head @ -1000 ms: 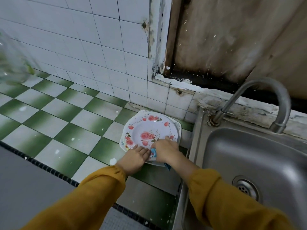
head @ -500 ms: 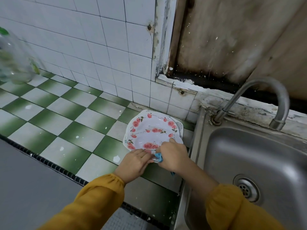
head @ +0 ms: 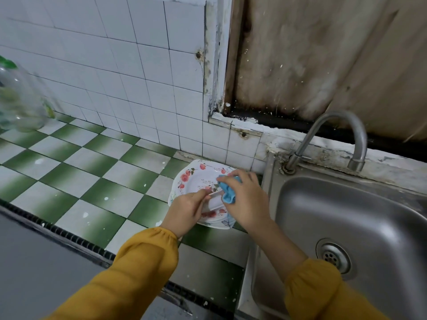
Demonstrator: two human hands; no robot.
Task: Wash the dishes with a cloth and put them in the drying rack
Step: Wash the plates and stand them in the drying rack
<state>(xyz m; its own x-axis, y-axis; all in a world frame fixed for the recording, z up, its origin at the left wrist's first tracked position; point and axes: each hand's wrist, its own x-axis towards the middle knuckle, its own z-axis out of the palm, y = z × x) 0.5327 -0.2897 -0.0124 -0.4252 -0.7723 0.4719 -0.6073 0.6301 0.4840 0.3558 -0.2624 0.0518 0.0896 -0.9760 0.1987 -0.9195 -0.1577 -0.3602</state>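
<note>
A stack of plates (head: 196, 179) sits on the counter (head: 92, 162), just left of the sink (head: 346, 215) and close before the wall (head: 115, 65). The left hand (head: 187, 209) grips its near rim; to the right, the right hand (head: 247, 199) holds a cloth (head: 227, 192) over it. The tap (head: 335, 118) rises behind the basin, the drain (head: 332, 256) in its floor. A bottle (head: 20, 105) stands far left.

The cloth (head: 227, 192) now higher on the plate (head: 196, 179).
</note>
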